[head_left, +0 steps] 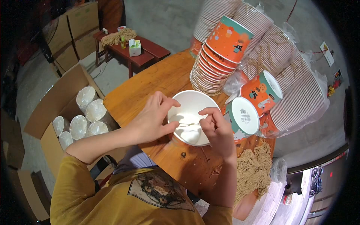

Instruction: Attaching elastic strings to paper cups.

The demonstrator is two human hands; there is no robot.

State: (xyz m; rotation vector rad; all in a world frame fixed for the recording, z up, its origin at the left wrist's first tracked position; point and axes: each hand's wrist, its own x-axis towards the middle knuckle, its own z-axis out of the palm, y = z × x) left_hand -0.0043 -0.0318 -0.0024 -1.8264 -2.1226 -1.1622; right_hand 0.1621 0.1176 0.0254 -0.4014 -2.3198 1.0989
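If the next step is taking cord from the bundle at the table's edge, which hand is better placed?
Right, probably: the right hand is nearer, its forearm beside the bundle; the left hand is farther off, at the left side of the bowl.

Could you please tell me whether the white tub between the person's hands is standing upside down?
No, the tub has its open mouth facing up, with its white inside in view.

Ahead and left of the grip, a dark-red wooden bench [153, 46] bears 1 white cube-shaped box [135, 50]; farther left, brown rectangular cardboard cartons [83, 22] stand stacked.
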